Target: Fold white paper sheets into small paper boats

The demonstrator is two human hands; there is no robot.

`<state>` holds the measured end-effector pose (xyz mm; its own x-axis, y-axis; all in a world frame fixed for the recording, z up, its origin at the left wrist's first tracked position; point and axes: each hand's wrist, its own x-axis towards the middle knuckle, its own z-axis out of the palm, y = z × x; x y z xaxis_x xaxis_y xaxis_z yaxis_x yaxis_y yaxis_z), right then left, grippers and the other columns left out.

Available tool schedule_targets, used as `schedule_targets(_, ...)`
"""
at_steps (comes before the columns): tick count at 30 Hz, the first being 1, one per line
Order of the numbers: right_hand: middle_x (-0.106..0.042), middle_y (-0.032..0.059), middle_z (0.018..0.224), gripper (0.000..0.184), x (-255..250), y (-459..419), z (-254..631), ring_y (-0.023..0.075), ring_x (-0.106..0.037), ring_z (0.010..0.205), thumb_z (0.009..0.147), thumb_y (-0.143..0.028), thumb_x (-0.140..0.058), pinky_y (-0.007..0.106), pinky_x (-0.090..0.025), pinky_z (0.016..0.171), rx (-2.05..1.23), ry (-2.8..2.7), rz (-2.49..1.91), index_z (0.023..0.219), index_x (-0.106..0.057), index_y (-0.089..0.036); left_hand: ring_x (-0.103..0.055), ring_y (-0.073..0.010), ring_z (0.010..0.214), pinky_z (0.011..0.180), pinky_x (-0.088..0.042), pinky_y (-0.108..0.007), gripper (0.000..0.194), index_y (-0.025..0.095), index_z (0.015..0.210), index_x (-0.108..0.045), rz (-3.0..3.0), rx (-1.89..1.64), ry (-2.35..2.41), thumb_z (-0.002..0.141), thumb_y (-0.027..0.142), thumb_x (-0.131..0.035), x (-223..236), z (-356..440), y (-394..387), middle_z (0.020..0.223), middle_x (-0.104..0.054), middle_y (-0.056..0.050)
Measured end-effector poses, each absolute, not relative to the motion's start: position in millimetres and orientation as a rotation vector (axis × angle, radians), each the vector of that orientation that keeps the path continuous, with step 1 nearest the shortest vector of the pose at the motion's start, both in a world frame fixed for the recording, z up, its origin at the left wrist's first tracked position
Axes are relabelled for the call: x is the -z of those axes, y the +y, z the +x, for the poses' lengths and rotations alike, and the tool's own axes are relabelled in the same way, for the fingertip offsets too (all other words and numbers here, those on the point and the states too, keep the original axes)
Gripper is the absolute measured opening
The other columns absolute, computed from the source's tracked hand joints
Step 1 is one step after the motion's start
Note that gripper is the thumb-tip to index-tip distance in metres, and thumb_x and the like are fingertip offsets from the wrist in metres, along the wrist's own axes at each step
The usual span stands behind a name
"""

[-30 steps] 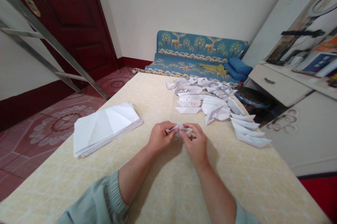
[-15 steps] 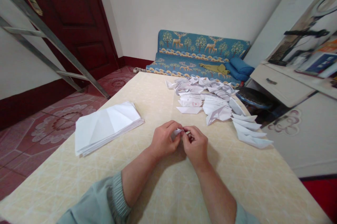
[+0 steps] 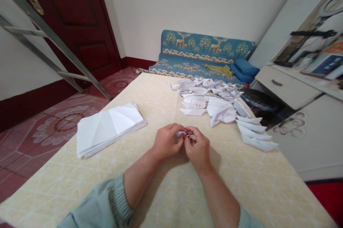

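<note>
Paper piece (image 3: 179, 134), folded small, is pinched by left hand (image 3: 167, 143) and right hand (image 3: 199, 147), right of the sheet stack (image 3: 109, 128); I'd guess creasing, next needing steady pressure.

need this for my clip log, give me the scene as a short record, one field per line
left hand: pinching a small folded paper
right hand: pinching the same paper's right end
table: patterned, pale yellow
left of hands: stack of white sheets, top one creased
beyond hands, to the right: folded paper shapes, some with print
background: blue deer-patterned sofa, dark red door, ladder
</note>
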<state>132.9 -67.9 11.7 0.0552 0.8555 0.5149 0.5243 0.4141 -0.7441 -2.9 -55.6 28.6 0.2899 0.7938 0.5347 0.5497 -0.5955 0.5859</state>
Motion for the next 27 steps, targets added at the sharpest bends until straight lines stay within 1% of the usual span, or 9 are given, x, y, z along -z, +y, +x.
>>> schedule_targets(4, -0.065, 0.0046, 0.084, 0.020, -13, -69, 134, 0.0139, -0.059, 0.062, 0.077, -0.016, -0.050, 0.024, -0.048, 0.061, -0.336, -1.655, -1.304, 0.094, -0.058, -0.018, -0.060, -0.0161, 0.079, 0.070, -0.045, -0.026, 0.017, 0.020, 0.089, -0.058, 2.240, -1.225, 1.249, 0.074, 0.015, -0.052, -27, -4, -54, 0.085, -0.065, -0.003)
schedule_targets(12, -0.066, 0.0039, 0.083, 0.016, -19, -73, 132, 0.0151, -0.058, 0.062, 0.077, -0.016, -0.050, 0.024, -0.042, 0.059, -0.149, -1.811, -1.410, 0.088, -0.060, -0.020, -0.061, -0.0160, 0.077, 0.070, -0.046, -0.026, 0.017, 0.020, 0.087, -0.059, 2.237, -1.239, 1.251, 0.073, 0.014, -0.051, -29, -2, -57, 0.083, -0.066, -0.003)
schedule_targets(20, -0.065, 0.0033, 0.081, 0.016, -22, -75, 132, 0.0146, -0.057, 0.062, 0.077, -0.015, -0.050, 0.024, -0.039, 0.059, -0.067, -1.814, -1.383, 0.087, -0.060, -0.019, -0.060, -0.0156, 0.076, 0.069, -0.046, -0.025, 0.013, 0.018, 0.081, -0.058, 2.165, -1.301, 1.240, 0.072, 0.014, -0.050, -28, 0, -58, 0.080, -0.065, -0.003)
schedule_targets(27, -0.064, 0.0024, 0.079, 0.012, -23, -77, 131, 0.0137, -0.057, 0.061, 0.077, -0.018, -0.051, 0.023, -0.037, 0.057, -0.036, -1.836, -1.427, 0.085, -0.061, -0.020, -0.057, -0.0148, 0.069, 0.062, -0.045, -0.024, 0.010, 0.018, 0.074, -0.058, 2.083, -1.262, 1.303, 0.069, 0.014, -0.050, -28, 2, -57, 0.072, -0.061, -0.002)
